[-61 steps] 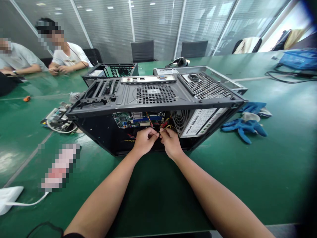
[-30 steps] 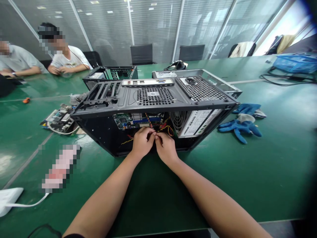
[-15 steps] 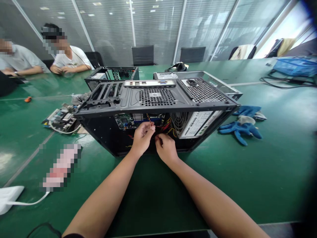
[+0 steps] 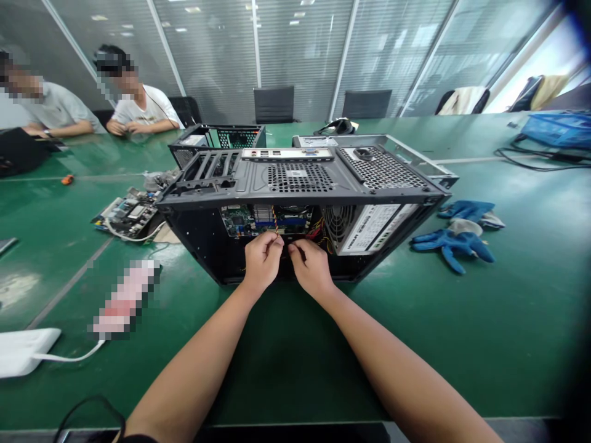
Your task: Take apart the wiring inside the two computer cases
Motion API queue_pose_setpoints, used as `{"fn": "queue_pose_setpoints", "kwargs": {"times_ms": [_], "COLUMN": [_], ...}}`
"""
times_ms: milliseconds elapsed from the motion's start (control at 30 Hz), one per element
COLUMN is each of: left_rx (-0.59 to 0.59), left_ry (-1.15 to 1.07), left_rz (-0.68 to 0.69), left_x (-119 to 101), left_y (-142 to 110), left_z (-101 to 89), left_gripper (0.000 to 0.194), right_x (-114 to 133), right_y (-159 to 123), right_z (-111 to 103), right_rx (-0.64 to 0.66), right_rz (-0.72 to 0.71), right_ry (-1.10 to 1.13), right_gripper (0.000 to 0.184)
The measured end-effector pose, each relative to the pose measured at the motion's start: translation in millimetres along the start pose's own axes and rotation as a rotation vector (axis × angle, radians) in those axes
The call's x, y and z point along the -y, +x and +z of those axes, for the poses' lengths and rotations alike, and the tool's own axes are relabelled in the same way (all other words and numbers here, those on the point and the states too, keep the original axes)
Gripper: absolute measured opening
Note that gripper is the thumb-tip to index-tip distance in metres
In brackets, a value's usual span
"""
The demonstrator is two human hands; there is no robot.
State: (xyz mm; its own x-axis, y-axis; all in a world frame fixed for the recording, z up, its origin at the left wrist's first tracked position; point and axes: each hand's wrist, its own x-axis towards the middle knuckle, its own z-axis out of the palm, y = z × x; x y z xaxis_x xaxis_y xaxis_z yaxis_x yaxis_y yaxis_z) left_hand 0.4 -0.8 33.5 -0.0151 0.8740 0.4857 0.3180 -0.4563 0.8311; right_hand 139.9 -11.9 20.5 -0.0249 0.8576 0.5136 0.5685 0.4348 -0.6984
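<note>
Left hand [image 4: 262,261] at open side of computer case [image 4: 252,183], thumb and forefinger pinching twisted cable [image 4: 276,220], which hangs before the case's motherboard [image 4: 237,220]. Right hand [image 4: 313,264] beside it, fingers curled, any hold unclear.

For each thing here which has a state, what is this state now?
Computer case, rear upward, near side open
Power supply, inside the case
Twisted cable, pinched in left hand
Right hand, curled, hold unclear
Loose circuit board, outside the case
Blue gloves, unworn
White block, joined to white cable
</note>
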Motion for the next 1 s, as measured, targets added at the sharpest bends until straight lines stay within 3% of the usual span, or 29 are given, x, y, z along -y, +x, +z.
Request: {"fn": "queue_pose_setpoints", "kwargs": {"times_ms": [367, 500, 700, 800, 1000], "left_rx": [0.025, 0.019, 0.029, 0.021, 0.014], "left_ry": [0.100, 0.109, 0.074, 0.074, -0.051], "left_rz": [0.076, 0.110, 0.089, 0.071, -0.038], "left_x": [5.1, 9.6, 14.1, 14.6, 13.6], "left_y": [-3.6, -3.3, -3.6, -3.6, -3.0], "left_z": [-28.1, -30.9, -32.5, -32.8, -31.8], "left_gripper": [0.022, 0.024, 0.020, 0.021, 0.022], "right_x": [43.4, 55.2, 60.7, 62.0, 57.9], "right_y": [33.7, 48.1, 58.5, 61.4, 67.1], "right_z": [5.2, 14.9, 17.1, 13.3, 3.9], "right_rx": [0.122, 0.170, 0.069, 0.113, 0.230], "right_rz": [0.080, 0.019, 0.087, 0.087, -0.042], "right_ry": [0.170, 0.149, 0.175, 0.162, 0.013], "right_gripper": [0.018, 0.017, 0.027, 0.029, 0.037]}}
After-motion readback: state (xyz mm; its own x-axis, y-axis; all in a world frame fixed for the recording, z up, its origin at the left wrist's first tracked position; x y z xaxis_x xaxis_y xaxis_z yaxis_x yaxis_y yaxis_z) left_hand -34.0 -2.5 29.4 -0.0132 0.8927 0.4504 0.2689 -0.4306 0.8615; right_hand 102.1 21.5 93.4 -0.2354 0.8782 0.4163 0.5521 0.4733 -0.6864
